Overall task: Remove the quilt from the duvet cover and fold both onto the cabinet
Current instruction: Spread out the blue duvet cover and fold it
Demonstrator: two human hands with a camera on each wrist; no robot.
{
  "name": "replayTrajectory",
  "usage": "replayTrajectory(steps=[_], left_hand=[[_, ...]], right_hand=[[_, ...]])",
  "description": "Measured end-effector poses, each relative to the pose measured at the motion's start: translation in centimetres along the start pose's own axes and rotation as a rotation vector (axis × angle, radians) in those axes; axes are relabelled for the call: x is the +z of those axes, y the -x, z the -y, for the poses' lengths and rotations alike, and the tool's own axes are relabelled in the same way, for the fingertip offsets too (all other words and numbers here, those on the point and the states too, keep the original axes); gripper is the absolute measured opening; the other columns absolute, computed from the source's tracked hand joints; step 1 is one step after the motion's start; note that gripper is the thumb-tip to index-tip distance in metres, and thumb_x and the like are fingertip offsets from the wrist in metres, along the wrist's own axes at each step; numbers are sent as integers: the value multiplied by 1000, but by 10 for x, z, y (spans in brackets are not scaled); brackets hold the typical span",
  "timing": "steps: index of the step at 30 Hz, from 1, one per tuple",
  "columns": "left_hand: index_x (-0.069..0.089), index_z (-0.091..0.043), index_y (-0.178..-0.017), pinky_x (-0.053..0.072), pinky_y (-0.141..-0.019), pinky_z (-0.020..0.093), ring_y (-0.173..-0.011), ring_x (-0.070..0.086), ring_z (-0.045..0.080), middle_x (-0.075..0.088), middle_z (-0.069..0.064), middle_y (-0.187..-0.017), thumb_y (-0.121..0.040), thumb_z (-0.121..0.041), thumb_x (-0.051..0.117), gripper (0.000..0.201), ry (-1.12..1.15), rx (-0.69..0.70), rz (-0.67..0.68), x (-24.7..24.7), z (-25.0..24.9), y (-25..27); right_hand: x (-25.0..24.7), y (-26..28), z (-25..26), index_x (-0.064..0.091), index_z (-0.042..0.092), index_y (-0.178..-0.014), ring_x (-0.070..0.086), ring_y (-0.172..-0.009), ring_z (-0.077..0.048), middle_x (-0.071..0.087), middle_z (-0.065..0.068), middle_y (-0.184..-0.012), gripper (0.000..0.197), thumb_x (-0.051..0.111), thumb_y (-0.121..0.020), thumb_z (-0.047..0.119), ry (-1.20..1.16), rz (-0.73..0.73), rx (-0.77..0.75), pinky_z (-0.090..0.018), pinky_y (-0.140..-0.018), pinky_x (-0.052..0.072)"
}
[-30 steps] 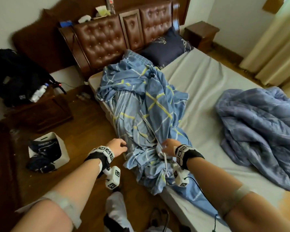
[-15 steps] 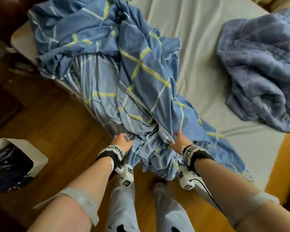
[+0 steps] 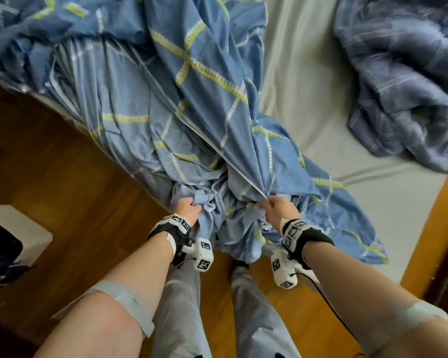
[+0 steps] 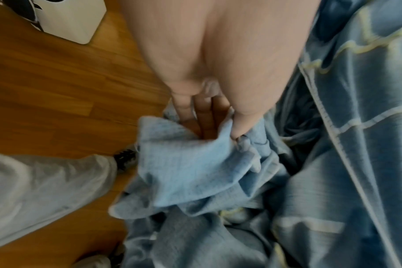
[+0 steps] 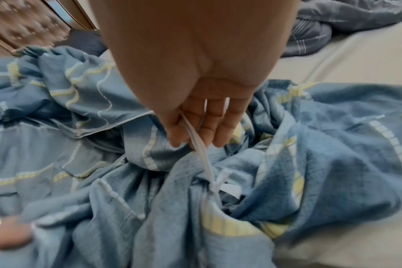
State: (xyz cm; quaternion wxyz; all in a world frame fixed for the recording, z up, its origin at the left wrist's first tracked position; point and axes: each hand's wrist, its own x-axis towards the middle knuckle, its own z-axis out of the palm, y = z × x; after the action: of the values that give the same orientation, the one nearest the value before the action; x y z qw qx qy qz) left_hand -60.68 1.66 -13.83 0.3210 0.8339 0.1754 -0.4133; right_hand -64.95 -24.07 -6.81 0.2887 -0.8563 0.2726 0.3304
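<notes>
1. Right wrist view: the right hand's [image 5: 195,101] fingers [image 5: 220,125] pinch a white tie strap [image 5: 201,143] of the duvet cover [image 3: 181,99].
2. The left hand's [image 3: 185,209] fingers curl round a bunched edge of it.
3. The cover trails off the bed [image 3: 308,86] toward the floor [image 3: 70,177]; the quilt [image 3: 404,73] lies well apart.
4. Soft, light and limp, I judge: take hold at corners or seams.

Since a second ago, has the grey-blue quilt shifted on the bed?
No. The quilt lies bunched on the same right-hand part of the grey sheet, apart from the duvet cover. Only the camera has tilted down.
</notes>
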Motion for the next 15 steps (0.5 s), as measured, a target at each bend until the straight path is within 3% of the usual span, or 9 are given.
replayTrajectory(steps=[2, 4, 6, 7, 9, 10, 11, 13, 15], left_hand=[[71, -8, -104, 52, -88, 37, -95, 64, 32, 71, 12, -97, -89, -22, 59, 24, 127, 94, -81, -9, -34, 7], [67, -2, -112, 51, -84, 37, -91, 63, 30, 69, 12, -91, -94, -14, 58, 24, 296, 221, -126, -20, -90, 27], [55, -6, -131, 46, -100, 36, -109, 60, 27, 66, 14, -115, -97, -7, 55, 35, 406, 375, -60, -27, -151, 50], [43, -9, -143, 39, -107, 28, -122, 53, 24, 58, 12, -132, -97, -5, 55, 48, 420, 424, 12, -27, -176, 58], [23, -15, -154, 32, -107, 25, -135, 42, 22, 43, 8, -150, -95, -9, 61, 71, 308, 445, 18, -17, -198, 64], [22, -17, -154, 33, -107, 28, -136, 42, 24, 42, 9, -151, -93, -15, 64, 74, 223, 432, -45, -13, -197, 68], [25, -18, -154, 33, -109, 34, -136, 43, 27, 43, 10, -150, -92, -21, 65, 74, 100, 413, -148, -7, -188, 69], [32, -16, -151, 31, -112, 42, -137, 40, 29, 43, 12, -149, -87, -31, 67, 74, -84, 321, -365, 3, -159, 72], [30, -15, -151, 27, -114, 47, -141, 32, 30, 35, 11, -154, -84, -32, 68, 79, -57, 159, -430, 16, -116, 67]], right_hand=[[-21, 8, -10, 68, 23, -86, 65, -77, -27, 68, -4, -77, 24, 51, -96, 37, -33, -46, -18, -38, -74, 54], [-43, 15, -17, 70, 22, -86, 65, -79, -29, 68, -5, -77, 24, 51, -95, 33, -94, -100, -31, -38, -76, 54], [-63, 21, -20, 71, 23, -82, 65, -72, -27, 65, -2, -66, 23, 52, -94, 31, -178, -158, -39, -35, -71, 52], [-72, 23, -20, 71, 24, -81, 65, -68, -26, 63, 0, -62, 24, 52, -93, 31, -232, -198, -48, -35, -69, 51], [-86, 25, -21, 69, 22, -80, 65, -65, -23, 65, 0, -59, 26, 50, -93, 33, -319, -264, -74, -37, -71, 53], [-90, 25, -22, 67, 20, -81, 66, -65, -20, 68, 0, -62, 26, 49, -94, 35, -355, -264, -94, -39, -73, 54], [-92, 24, -23, 65, 19, -86, 67, -67, -16, 72, 2, -70, 25, 50, -95, 37, -388, -252, -117, -39, -78, 55], [-84, 20, -30, 62, 25, -108, 68, -92, -14, 72, 5, -103, 22, 58, -93, 40, -387, -196, -110, -39, -92, 52], [-68, 16, -42, 46, 32, -138, 57, -121, -20, 57, 0, -134, 56, 68, -87, 38, -344, -115, -64, -38, -101, 47]])
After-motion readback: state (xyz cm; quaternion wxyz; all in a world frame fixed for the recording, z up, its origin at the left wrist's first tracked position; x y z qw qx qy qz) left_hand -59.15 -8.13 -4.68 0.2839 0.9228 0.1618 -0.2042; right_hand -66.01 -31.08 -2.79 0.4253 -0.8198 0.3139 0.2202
